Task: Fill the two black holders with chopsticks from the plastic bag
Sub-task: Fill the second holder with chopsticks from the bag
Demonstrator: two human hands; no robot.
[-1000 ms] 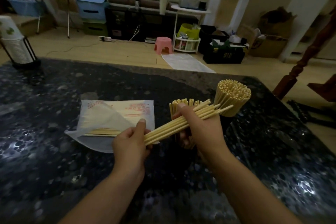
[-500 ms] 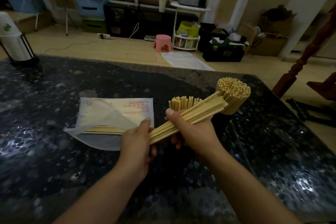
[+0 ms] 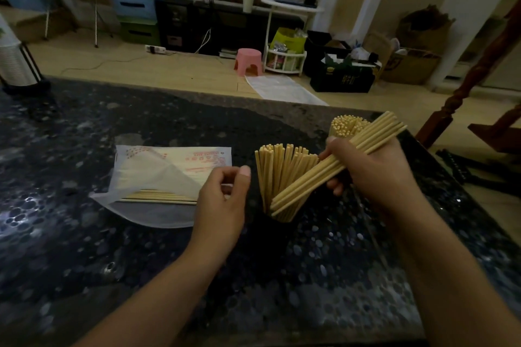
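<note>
My right hand grips a bundle of pale wooden chopsticks held at a slant, its lower end over the near black holder, which holds several upright chopsticks. Behind my right hand stands a second holder; only its packed chopsticks show. My left hand hovers beside the near holder with loosely curled fingers and holds nothing. The plastic bag lies flat to the left with a few chopsticks still inside.
The dark speckled stone table ends just behind the holders and close on the right. A stack of white cups in a black rack stands at the far left corner. A wooden post rises beyond the right edge.
My left hand has let go of the bundle and drawn back to the left. My right hand swung the bundle right and steeper, its lower end now at the near holder.
</note>
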